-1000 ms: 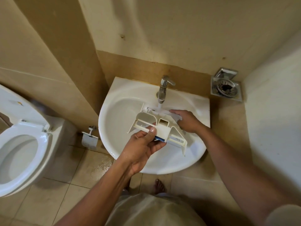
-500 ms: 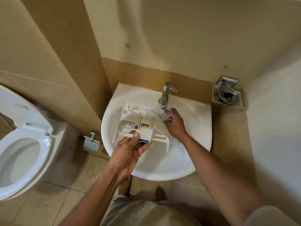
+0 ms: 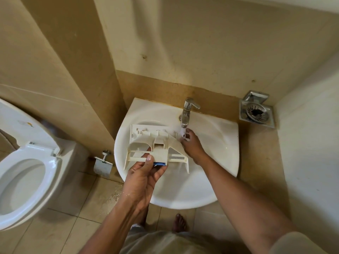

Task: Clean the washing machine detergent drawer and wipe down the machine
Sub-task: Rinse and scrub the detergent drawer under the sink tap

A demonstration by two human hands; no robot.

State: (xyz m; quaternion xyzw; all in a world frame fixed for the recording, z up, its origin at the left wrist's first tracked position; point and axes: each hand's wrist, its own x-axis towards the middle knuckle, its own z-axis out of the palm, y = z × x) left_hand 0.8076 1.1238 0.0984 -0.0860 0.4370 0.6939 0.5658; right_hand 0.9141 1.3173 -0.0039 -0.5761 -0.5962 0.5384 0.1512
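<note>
Hovering over the white sink (image 3: 211,182), the detergent drawer (image 3: 145,136) is the centre of the action, a cream plastic frame held flat above the left half of the bowl. The left grip (image 3: 145,178) comes in from 6 o'clock and pinches the drawer's near edge: thumb (image 3: 149,159) pressed on top, fingers curled underneath, right beside a small blue tab (image 3: 160,163). So the drawer sits at 12 o'clock from that grip, fanning out away from the person, with most of its body beyond the thumb.

Over at the drawer's 2 o'clock corner, the right grip (image 3: 192,146) meets the plastic, back of the hand up, fingertips tucked down at the edge. Whether it clasps the drawer or only rubs against it, I cannot tell; the fingers are hidden by the hand itself.

The chrome tap (image 3: 187,111) stands at the sink's 12 o'clock, and a thin stream of water (image 3: 183,132) runs straight onto those right fingertips and the drawer's corner.

Around the edges: a white toilet (image 3: 27,180) with its lid up at 9 o'clock, a metal paper holder (image 3: 103,165) on the wall between toilet and sink, a square metal drain grate (image 3: 256,110) at 2 o'clock, and a bare foot (image 3: 180,223) on the tiled floor at 6 o'clock, below the basin.
</note>
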